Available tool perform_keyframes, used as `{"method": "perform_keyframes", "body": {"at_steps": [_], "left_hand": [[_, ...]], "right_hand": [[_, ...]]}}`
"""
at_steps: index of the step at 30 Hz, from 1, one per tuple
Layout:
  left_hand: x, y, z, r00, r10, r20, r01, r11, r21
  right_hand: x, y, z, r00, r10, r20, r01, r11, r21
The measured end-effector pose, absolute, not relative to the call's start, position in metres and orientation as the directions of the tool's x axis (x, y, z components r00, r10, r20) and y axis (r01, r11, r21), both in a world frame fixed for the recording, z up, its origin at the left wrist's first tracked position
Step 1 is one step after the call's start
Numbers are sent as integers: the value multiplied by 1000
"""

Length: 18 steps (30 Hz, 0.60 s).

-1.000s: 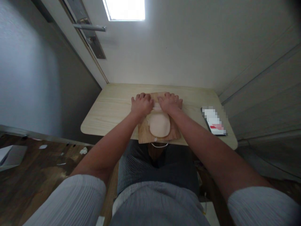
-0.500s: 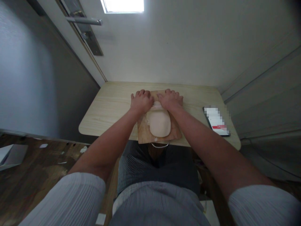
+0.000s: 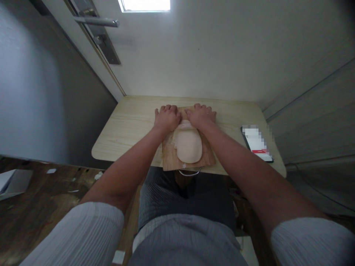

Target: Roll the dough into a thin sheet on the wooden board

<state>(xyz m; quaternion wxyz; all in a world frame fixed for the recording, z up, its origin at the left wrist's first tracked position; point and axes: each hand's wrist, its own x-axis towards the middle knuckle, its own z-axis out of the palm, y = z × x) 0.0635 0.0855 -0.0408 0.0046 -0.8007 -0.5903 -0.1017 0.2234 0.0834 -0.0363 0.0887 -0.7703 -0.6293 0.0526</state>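
Note:
A pale, rounded sheet of dough [image 3: 189, 147] lies on a wooden cutting board [image 3: 169, 157]. A narrow pinkish band crosses the dough's far end; whether it is a fold or a separate thing is unclear. My left hand [image 3: 167, 117] rests palm down at the board's far left, beside that end, its fingers apart and pointing away. On the far right, my right hand [image 3: 202, 116] lies palm down in the same way, fingers spread, thumb toward the left hand. The undersides of both hands are hidden.
The board sits on a light wood table [image 3: 130, 114] against a white door with a metal handle [image 3: 98, 22]. To the right lies a phone [image 3: 256, 144]. A curved metal handle [image 3: 189, 172] sticks out under the board's near edge. Paper scraps lie on the floor at left.
Both hands keep their place at the far end of the dough. The view has shifted very slightly; nothing else visibly differs.

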Motion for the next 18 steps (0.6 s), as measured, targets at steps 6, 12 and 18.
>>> {"method": "perform_keyframes", "body": {"at_steps": [6, 12, 18], "left_hand": [[65, 88, -41, 254, 952, 173, 953, -276, 122], [65, 88, -39, 236, 956, 172, 959, -258, 118], [66, 93, -39, 232, 956, 178, 958, -257, 130]], "right_hand": [[222, 86, -34, 196, 980, 31, 961, -185, -206], [223, 89, -35, 193, 979, 59, 962, -177, -209], [222, 91, -35, 188, 980, 62, 961, -171, -217]]}}
